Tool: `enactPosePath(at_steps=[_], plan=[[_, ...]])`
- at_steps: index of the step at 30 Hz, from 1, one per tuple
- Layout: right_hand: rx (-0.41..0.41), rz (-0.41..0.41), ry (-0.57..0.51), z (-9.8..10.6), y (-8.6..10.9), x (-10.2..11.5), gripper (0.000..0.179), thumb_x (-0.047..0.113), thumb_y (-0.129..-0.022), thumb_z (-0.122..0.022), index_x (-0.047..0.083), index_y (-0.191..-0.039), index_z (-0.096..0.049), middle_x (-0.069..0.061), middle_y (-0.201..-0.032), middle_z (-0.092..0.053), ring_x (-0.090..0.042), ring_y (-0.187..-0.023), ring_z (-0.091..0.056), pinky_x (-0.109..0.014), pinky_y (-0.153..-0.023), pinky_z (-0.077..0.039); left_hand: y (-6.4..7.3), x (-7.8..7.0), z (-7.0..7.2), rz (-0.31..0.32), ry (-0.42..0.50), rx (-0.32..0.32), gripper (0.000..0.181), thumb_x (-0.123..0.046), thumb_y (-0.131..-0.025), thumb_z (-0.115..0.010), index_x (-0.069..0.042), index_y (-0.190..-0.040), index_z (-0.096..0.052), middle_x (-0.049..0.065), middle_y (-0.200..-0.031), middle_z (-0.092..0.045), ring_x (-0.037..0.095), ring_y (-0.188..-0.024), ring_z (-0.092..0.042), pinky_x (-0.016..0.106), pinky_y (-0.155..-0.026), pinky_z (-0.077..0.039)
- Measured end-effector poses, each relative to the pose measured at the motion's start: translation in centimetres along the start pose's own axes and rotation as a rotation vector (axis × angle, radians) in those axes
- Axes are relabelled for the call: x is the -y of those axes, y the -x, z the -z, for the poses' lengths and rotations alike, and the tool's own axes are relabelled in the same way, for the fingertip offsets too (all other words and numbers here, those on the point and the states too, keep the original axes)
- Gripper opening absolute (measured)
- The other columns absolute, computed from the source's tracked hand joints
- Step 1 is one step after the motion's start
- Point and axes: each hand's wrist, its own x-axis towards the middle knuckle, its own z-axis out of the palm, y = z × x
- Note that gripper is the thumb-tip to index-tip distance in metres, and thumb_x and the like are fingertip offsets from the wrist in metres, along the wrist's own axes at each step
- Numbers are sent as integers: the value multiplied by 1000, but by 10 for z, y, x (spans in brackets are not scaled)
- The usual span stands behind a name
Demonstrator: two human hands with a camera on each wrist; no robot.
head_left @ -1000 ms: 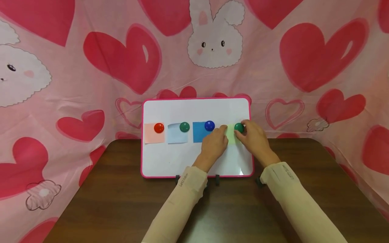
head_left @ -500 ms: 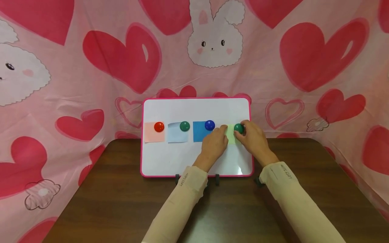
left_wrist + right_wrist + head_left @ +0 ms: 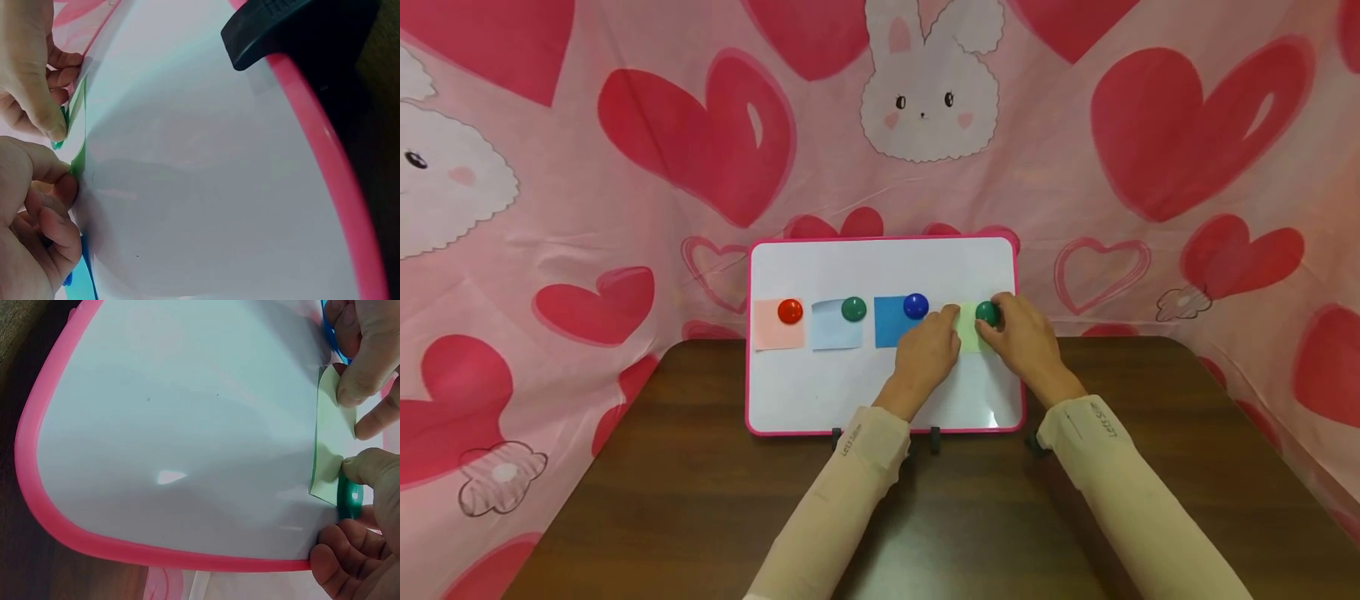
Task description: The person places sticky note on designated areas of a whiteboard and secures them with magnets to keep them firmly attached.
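Observation:
My right hand [image 3: 1028, 343] pinches a round green magnet [image 3: 986, 314] between thumb and index finger. The magnet sits over the upper right of a light green sticky note [image 3: 969, 335] on a whiteboard [image 3: 835, 387]. At the note's left side is my left hand [image 3: 927, 354], its thumb and index finger holding that edge and the other fingers curled. In the right wrist view, the note [image 3: 331, 437] bows slightly off the board near the left thumb. A blue sticky note [image 3: 889, 323] with a blue magnet [image 3: 915, 306] lies just left of that hand, partly covered by it.
Farther left on the board are a pale blue note [image 3: 837, 332] under a green magnet [image 3: 853, 308] and a pink note [image 3: 778, 332] under a red magnet [image 3: 790, 311]. Black clips [image 3: 935, 439] support the pink-framed board on a dark wooden table [image 3: 685, 500]. A heart-patterned cloth [image 3: 820, 167] hangs behind.
Both hands keep their places on the light green note and the green magnet. Only the head view has shifted a little, with the scene sitting slightly higher.

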Motion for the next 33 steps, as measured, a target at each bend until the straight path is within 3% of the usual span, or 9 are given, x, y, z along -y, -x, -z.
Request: enactPosePath(at_steps=[12,19,23,27,30,33], plan=[[-19,37,9,-4,0,1,45,19,-93,-74,-2,-128,-56,-18,-106,-59,-32,-92,-55,-51,-89,-51,2,-1,4,22,-43,17,42,-24,-104,-56,-14,-145,-53,5,-104,-68,14,-63,-54,21,-50,-44],[-8,30,-6,-6,3,2,52,20,-94,-73,-2,-135,-52,-18,-112,-57,-32,-96,-53,-53,-92,-50,2,1,4,23,-65,17,42,-25,-104,-56,-15,-145,-53,5,-100,-67,14,-62,-53,23,-51,-44],[-56,28,-26,-10,16,3,51,20,-93,-73,-2,-134,-53,-18,-107,-58,-33,-95,-54,-53,-87,-50,9,6,2,28,-47,20,42,-25,-104,-55,-14,-144,-54,6,-104,-70,15,-66,-57,24,-55,-48],[-115,43,-34,-11,35,8,48,22,-94,-71,-2,-133,-56,-20,-105,-59,-34,-94,-58,-53,-79,-51,21,12,7,55,-8,-9,40,-25,-104,-55,-14,-142,-57,6,-117,-71,17,-79,-65,28,-63,-55],[-141,75,-14,-10,46,15,50,23,-93,-72,-2,-134,-57,-21,-111,-59,-36,-99,-58,-55,-81,-52,30,16,14,58,21,-41,37,-25,-104,-56,-15,-139,-60,5,-119,-70,18,-87,-66,31,-67,-56],[-160,110,18,-5,55,20,52,23,-91,-73,-2,-134,-57,-22,-116,-56,-39,-106,-54,-57,-88,-50,38,18,21,23,51,-82,35,-25,-103,-57,-15,-137,-62,4,-113,-71,16,-84,-65,28,-65,-55]])
